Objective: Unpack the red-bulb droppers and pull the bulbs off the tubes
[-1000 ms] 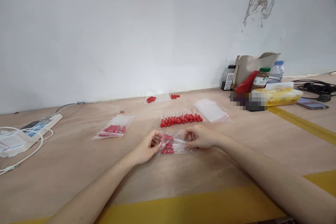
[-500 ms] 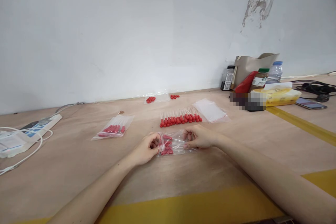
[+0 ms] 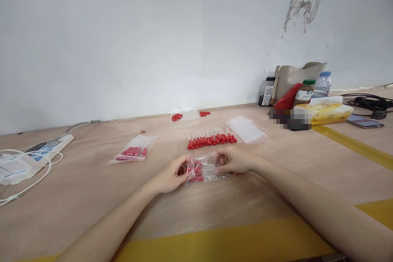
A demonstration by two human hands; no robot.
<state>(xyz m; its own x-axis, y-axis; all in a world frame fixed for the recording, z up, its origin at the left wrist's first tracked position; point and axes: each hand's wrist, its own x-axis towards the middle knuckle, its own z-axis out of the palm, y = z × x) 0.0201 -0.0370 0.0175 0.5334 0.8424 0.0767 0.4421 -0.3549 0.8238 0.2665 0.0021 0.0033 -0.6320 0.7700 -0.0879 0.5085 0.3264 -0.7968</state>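
Both my hands hold one small clear plastic bag [image 3: 205,170] with several red-bulbed droppers inside, just above the wooden table [image 3: 92,196]. My left hand [image 3: 172,174] pinches the bag's left end, fingers curled. My right hand [image 3: 231,160] pinches its right end, fingers closed. Behind the bag lies a row of loose red-bulbed droppers [image 3: 211,138]. A filled bag of droppers [image 3: 133,148] lies to the left. A stack of flat clear bags [image 3: 246,129] sits to the right of the row.
Loose red bulbs [image 3: 177,116] lie near the wall. A power strip with white cables [image 3: 43,149] is at far left. At back right stand bottles and a jar [image 3: 305,92], a beige bag [image 3: 294,75], a yellow tissue pack [image 3: 330,112], a phone [image 3: 364,120].
My hands have drawn slightly closer together and the bag between them has bunched up a little. Everything else on the table is unmoved.
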